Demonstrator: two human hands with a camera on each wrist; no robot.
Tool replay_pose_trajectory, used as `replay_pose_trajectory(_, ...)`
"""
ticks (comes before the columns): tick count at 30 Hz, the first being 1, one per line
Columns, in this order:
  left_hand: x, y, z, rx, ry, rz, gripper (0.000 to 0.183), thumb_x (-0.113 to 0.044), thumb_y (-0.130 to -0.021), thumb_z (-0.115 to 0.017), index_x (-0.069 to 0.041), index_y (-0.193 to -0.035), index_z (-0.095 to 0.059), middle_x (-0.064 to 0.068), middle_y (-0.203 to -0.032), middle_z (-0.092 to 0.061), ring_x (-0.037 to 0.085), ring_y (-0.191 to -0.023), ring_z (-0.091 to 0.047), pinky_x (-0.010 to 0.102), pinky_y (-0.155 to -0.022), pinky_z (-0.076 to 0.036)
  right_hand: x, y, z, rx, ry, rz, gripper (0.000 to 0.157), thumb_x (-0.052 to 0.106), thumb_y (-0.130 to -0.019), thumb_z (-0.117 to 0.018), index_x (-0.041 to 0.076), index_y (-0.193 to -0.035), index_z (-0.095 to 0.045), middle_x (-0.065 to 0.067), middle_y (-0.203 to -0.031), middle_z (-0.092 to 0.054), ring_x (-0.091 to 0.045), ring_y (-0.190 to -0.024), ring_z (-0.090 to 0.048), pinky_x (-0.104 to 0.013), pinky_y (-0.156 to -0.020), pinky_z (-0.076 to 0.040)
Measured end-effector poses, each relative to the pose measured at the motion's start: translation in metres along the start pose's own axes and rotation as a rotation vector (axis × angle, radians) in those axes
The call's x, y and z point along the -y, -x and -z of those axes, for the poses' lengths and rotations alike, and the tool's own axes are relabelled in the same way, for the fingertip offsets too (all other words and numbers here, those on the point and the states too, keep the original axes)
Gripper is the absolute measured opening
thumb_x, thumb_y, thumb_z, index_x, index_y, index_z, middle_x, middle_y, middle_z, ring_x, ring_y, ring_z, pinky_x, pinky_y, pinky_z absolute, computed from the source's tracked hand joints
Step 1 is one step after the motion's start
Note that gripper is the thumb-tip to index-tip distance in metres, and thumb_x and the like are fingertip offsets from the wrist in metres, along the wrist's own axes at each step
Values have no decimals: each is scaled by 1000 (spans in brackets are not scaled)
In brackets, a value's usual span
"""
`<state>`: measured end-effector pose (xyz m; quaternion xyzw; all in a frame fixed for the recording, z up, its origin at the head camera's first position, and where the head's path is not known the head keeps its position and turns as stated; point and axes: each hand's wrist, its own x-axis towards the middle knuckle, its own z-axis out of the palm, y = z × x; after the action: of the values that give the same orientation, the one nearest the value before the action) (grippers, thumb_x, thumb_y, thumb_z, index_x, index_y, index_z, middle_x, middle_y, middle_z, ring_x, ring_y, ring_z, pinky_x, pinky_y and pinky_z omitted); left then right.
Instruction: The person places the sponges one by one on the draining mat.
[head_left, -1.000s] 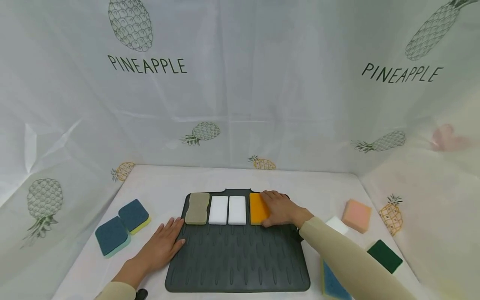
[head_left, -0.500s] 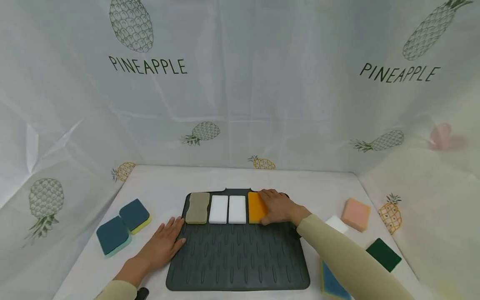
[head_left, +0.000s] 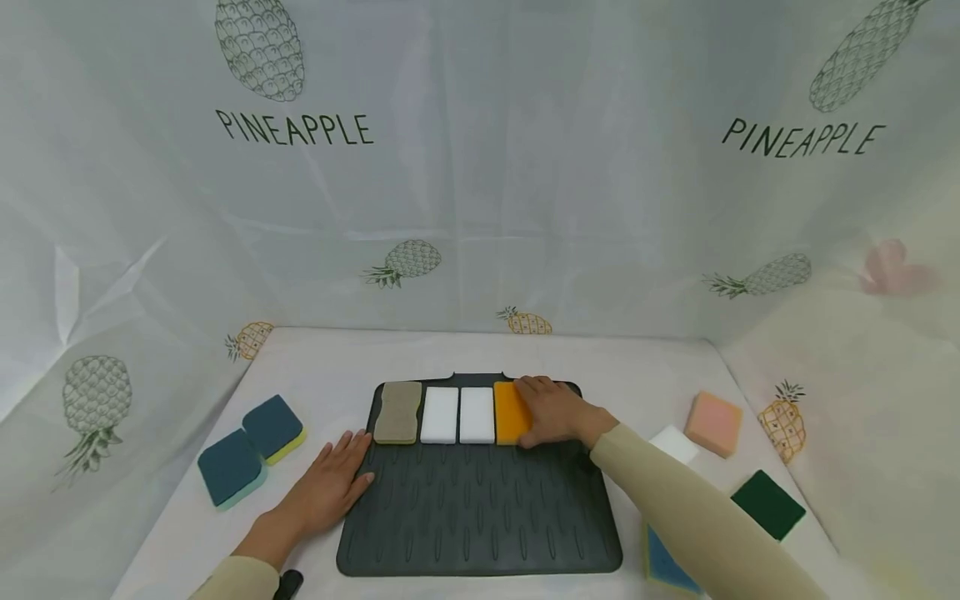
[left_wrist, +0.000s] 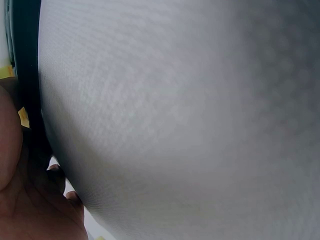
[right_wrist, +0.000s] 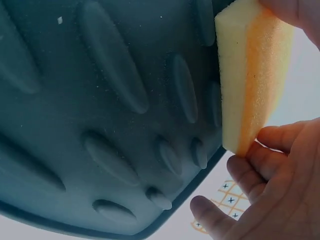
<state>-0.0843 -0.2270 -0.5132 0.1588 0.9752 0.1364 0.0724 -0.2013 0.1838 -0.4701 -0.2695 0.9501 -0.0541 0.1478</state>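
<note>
A dark grey ridged mat [head_left: 480,517] lies on the white table. Along its far edge stand a grey-beige wavy-sided sponge [head_left: 398,412], two white sponge blocks [head_left: 439,415] and an orange sponge [head_left: 512,414], side by side from left to right. My right hand [head_left: 558,414] grips the orange sponge at the row's right end, close against the second white block. In the right wrist view its thumb and fingers pinch the orange-and-cream sponge [right_wrist: 255,80] at opposite ends. My left hand [head_left: 326,487] rests with straight fingers at the mat's left edge.
Two dark blue-topped sponges [head_left: 232,468] lie at the left. To the right are a pink sponge [head_left: 714,424], a white block [head_left: 675,444], a dark green pad [head_left: 768,505] and a blue sponge [head_left: 670,562], the last partly under the right sleeve. Pineapple-printed sheeting [head_left: 600,208] encloses the table.
The orange sponge has slid slightly left with my right hand, narrowing its gap to the neighbouring white block. My left hand stays at the mat's edge.
</note>
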Motion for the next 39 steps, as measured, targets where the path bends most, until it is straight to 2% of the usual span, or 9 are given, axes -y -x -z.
replay_pose_trajectory(5,0,-2,-2,1,4,-5,70,-35,-109,-59,3,-163,-34,25,-168,-36,48,-157,-28,68,-126,-23,-3,6,6,-10,-18,-4,110,59,-86,-75,2,-167,-25,-19,-172,-29,-42,-157,-31,-65,-123,-33)
replay_pose_trajectory(9,1,-3,-4,6,-3,-10,71,-35,-109,-58,3,-163,-33,25,-168,-35,47,-158,-27,68,-126,-23,-15,24,16,-91,4,-9,105,62,-91,-73,0,-165,-30,-22,-169,-34,-44,-155,-35,-66,-121,-35)
replay_pose_trajectory(13,0,-3,-4,13,5,-9,71,-36,-109,-58,3,-163,-32,25,-169,-34,47,-158,-26,68,-126,-22,-47,56,28,-229,93,-24,84,53,-99,-70,-3,-157,-45,-25,-159,-48,-47,-145,-46,-66,-115,-41)
replay_pose_trajectory(16,0,-4,-4,15,5,-7,71,-36,-109,-57,2,-164,-32,25,-169,-33,47,-158,-26,68,-127,-21,-76,86,36,-319,155,-61,71,45,-99,-72,-4,-148,-55,-26,-148,-57,-48,-136,-54,-67,-107,-46)
replay_pose_trajectory(21,1,-4,-3,-3,-4,-14,71,-35,-109,-59,3,-163,-33,25,-168,-35,48,-158,-27,68,-126,-23,-115,136,42,-384,186,-169,61,37,-98,-76,-6,-139,-61,-28,-138,-63,-50,-128,-58,-69,-102,-48)
replay_pose_trajectory(25,0,-4,-1,-15,2,-24,71,-34,-109,-59,3,-163,-34,26,-167,-36,49,-157,-27,69,-125,-24,-135,166,34,-410,188,-254,58,35,-97,-76,-7,-134,-64,-30,-131,-66,-52,-122,-59,-71,-97,-49)
replay_pose_trajectory(28,-1,-3,0,-16,7,-26,70,-34,-109,-59,4,-162,-34,26,-167,-36,49,-157,-28,69,-125,-24,-139,179,21,-429,199,-278,58,36,-94,-79,-8,-128,-66,-31,-127,-68,-54,-117,-61,-72,-92,-51)
replay_pose_trajectory(35,1,-4,0,-18,11,-30,70,-34,-109,-59,4,-162,-35,27,-166,-37,50,-157,-28,69,-125,-24,-127,190,-16,-429,194,-319,59,46,-86,-85,-5,-111,-69,-24,-107,-71,-46,-99,-63,-65,-76,-53)
replay_pose_trajectory(39,2,-5,-3,-20,4,-37,69,-35,-109,-58,4,-162,-35,27,-166,-37,50,-156,-28,69,-125,-25,-119,191,-26,-373,115,-411,77,60,-82,-83,-9,-110,-68,-27,-102,-69,-46,-96,-62,-63,-73,-51)
